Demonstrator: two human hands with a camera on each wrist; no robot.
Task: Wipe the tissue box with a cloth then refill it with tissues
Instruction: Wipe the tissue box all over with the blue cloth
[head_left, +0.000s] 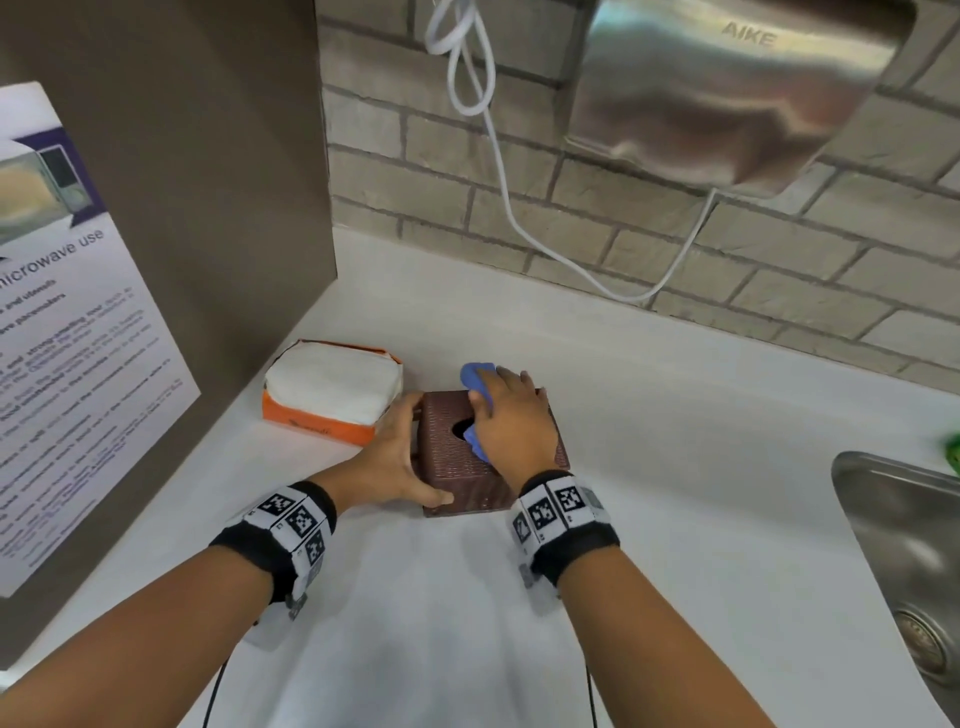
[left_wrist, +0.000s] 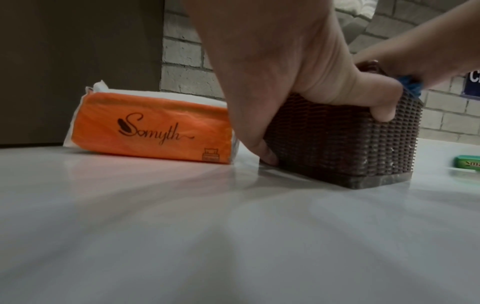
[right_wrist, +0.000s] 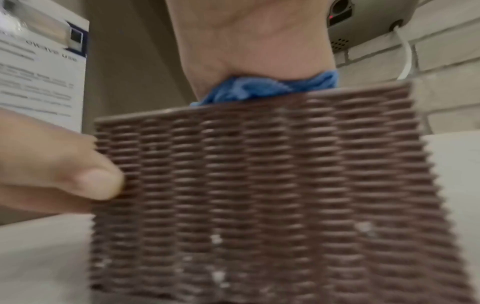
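Observation:
A brown woven tissue box (head_left: 449, 462) stands on the white counter, its round top opening partly covered. My left hand (head_left: 395, 457) grips the box, thumb on the near face and fingers down its left side (left_wrist: 267, 152). My right hand (head_left: 511, 415) lies on the box top and holds a bunched blue cloth (head_left: 475, 379) pressed under its palm. In the right wrist view the cloth (right_wrist: 259, 88) is squeezed between palm and box (right_wrist: 259, 185). An orange pack of white tissues (head_left: 332, 395) lies just left of the box; its opened top shows the tissues.
A brown panel with a microwave notice (head_left: 78, 322) walls off the left. A steel hand dryer (head_left: 727, 93) with a white cable (head_left: 498, 171) hangs on the brick wall. A steel sink (head_left: 904, 551) sits at the right, a green item (left_wrist: 467, 163) near it.

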